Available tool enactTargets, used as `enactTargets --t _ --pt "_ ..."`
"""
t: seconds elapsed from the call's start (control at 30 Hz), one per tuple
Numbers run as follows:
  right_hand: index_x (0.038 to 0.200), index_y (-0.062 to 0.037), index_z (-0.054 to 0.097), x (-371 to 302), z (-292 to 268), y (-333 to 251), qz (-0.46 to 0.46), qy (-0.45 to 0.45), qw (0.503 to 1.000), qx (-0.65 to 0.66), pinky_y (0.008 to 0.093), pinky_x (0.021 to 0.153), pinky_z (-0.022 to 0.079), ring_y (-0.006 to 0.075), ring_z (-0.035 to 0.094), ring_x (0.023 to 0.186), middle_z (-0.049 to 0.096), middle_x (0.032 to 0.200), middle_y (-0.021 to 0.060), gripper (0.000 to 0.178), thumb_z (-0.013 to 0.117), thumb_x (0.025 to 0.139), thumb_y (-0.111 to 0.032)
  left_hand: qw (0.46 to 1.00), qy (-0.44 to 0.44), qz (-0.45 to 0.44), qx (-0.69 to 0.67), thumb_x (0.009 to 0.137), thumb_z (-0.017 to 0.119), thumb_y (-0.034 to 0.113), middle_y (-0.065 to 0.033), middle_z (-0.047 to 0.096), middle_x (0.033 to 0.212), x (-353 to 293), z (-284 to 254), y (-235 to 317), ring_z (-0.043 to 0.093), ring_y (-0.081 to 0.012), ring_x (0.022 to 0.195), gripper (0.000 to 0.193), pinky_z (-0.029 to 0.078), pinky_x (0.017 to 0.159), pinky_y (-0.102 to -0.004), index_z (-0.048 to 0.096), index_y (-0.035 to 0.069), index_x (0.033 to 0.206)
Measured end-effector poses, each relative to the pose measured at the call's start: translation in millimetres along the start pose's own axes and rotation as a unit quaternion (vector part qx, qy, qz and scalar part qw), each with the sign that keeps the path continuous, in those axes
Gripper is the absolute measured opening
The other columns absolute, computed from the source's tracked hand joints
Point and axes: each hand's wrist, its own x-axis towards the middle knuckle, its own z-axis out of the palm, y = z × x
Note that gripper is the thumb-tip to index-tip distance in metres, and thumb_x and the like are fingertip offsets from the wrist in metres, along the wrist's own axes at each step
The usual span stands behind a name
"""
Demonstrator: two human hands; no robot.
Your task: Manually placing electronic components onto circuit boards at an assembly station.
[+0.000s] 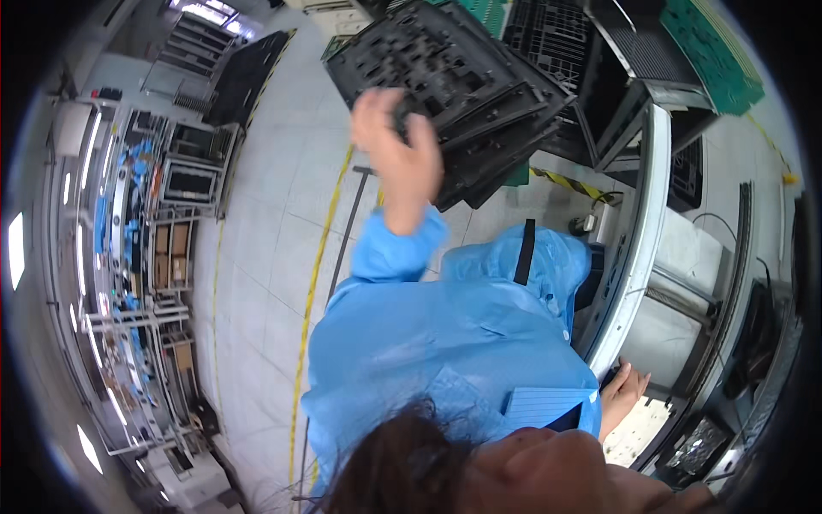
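Note:
My left hand [398, 158] reaches forward, over the near left edge of a stack of black slotted trays [462, 81]. The thumb and fingers stand apart and are somewhat blurred. Dark material shows between them, and I cannot make out whether it is part of a tray or a separate piece. Low on the right, my right hand [627, 396] is beside the pale metal rail [638, 248] of a machine, over its inner side. Its fingers are loosely bent and apart, with no held thing discernible.
Green circuit boards [715, 60] and black racks [548, 38] stand beyond the trays, at the far right. Yellow tape [321, 257] runs along the tiled floor on my left. Shelving with bins [171, 257] lines the left side. A cable and dark equipment [758, 330] lie right of the rail.

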Motion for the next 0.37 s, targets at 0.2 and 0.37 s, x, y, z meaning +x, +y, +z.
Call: enactTargets --t 0.2,0.37 --pt "0.087 0.0011 0.075 4.1 6.6 10.2 0.050 -0.011 0.998 -0.024 0.0455 0.082 0.042 0.0363 0.054 0.084 0.063 0.079 0.0197 0.043 0.048 0.102 -0.028 0.873 -0.122 -0.459 -0.112 0.089 0.068 0.031 -0.0184 0.065 0.112 4.5 -5.0 -193.7 0.062 -0.0273 0.100 0.049 0.047 0.091 -0.0385 0.057 -0.007 0.118" --pt "0.086 -0.0014 0.077 -3.5 5.6 13.0 0.188 -0.077 0.978 -0.042 0.0477 0.085 0.041 0.0343 0.054 0.085 0.064 0.077 0.0196 0.045 0.049 0.102 -0.034 0.830 -0.135 -0.467 -0.273 0.085 0.071 0.037 -0.0085 0.067 0.086 -7.3 19.4 -245.0 0.060 -0.0207 0.070 0.045 0.043 0.054 -0.0408 0.060 -0.001 0.107"
